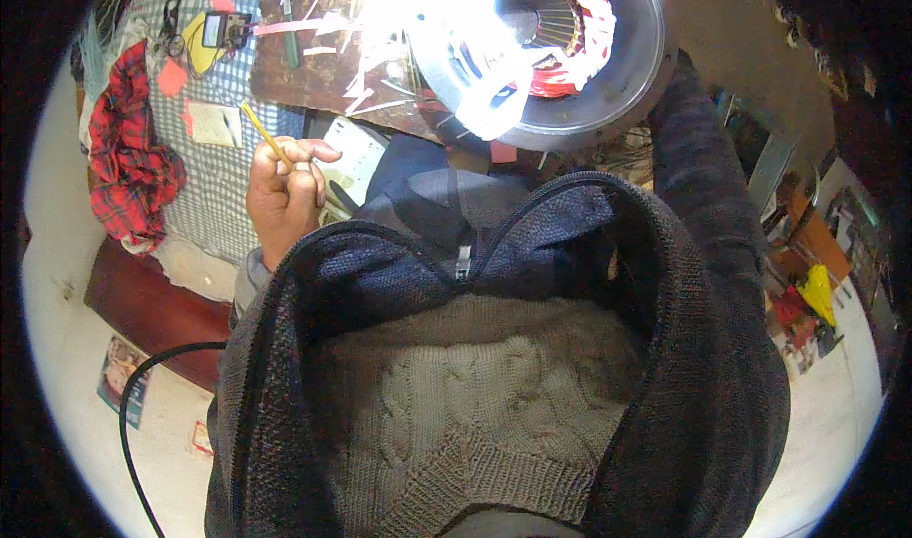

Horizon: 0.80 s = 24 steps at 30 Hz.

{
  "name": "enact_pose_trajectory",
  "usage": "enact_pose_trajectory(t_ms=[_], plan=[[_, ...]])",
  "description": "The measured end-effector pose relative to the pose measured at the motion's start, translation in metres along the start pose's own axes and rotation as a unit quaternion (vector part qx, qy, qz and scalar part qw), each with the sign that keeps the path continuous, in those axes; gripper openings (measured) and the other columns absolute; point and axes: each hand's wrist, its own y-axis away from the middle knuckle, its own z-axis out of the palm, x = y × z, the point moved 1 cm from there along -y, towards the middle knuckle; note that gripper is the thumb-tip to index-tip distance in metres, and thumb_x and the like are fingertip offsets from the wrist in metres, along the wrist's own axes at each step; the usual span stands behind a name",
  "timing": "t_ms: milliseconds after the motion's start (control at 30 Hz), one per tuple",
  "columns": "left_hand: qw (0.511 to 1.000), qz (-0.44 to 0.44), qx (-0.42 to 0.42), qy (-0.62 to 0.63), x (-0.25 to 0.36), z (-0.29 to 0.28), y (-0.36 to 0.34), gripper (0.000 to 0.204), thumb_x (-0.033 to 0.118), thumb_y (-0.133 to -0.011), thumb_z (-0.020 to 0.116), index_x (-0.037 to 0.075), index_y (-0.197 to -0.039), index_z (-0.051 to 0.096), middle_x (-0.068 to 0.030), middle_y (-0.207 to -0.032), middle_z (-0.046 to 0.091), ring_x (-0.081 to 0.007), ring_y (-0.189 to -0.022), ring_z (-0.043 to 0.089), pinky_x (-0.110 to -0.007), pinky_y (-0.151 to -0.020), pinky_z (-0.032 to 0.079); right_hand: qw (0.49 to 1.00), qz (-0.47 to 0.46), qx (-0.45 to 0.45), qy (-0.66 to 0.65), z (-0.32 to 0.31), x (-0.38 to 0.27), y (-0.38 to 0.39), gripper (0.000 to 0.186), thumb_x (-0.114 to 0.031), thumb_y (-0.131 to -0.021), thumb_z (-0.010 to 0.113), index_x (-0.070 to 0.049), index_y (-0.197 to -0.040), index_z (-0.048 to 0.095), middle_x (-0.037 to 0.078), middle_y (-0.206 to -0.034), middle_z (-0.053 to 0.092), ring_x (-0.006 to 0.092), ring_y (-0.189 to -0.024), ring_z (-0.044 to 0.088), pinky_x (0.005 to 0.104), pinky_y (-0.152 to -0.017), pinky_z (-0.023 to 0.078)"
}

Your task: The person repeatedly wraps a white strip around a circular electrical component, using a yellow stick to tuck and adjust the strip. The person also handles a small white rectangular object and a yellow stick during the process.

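Observation:
My left hand is raised left of centre, its fingers closed around a thin yellow stick that points up and to the left. My right arm in a dark sleeve reaches up to a round grey metal housing; the hand itself is hidden behind it. Inside the housing sits a ring of motor windings, bound with white and red material, with metal slots around its inner bore. Strong glare washes out the housing's left part and whatever lies there.
A wooden board bears scattered pale strips and a green-handled tool. On the checked cloth lie a meter, a notepad and a red plaid cloth. A yellow object lies among clutter at right.

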Motion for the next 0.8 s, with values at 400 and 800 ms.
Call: enact_pose_trajectory(t_ms=[400, 800], plan=[[0.992, -0.127, 0.015, -0.002, -0.005, 0.035, 0.002, 0.02, -0.003, -0.098, 0.042, 0.002, -0.111, 0.057, -0.0112, -0.103, 0.07, -0.0028, -0.06, 0.045, -0.02, -0.056, 0.039, 0.993, -0.016, -0.104, 0.061, 0.002, 0.012, -0.014, 0.047, -0.046, -0.093, 0.072, -0.014, -0.128, 0.07, 0.017, -0.107, 0.076, 0.0303, -0.097, 0.075, 0.0453, -0.083, 0.059], [0.993, 0.087, 0.026, -0.082, 0.019, 0.048, -0.058, 0.02, 0.007, -0.106, 0.056, 0.0, -0.123, 0.063, -0.0046, -0.104, 0.072, -0.003, -0.078, 0.056, -0.019, -0.069, 0.044, 0.893, -0.087, 0.199, -0.395, -0.356, 0.042, 0.06, 0.037, -0.019, -0.09, 0.081, -0.002, -0.121, 0.072, 0.011, -0.111, 0.075, 0.0192, -0.092, 0.072, 0.0331, -0.07, 0.06]])
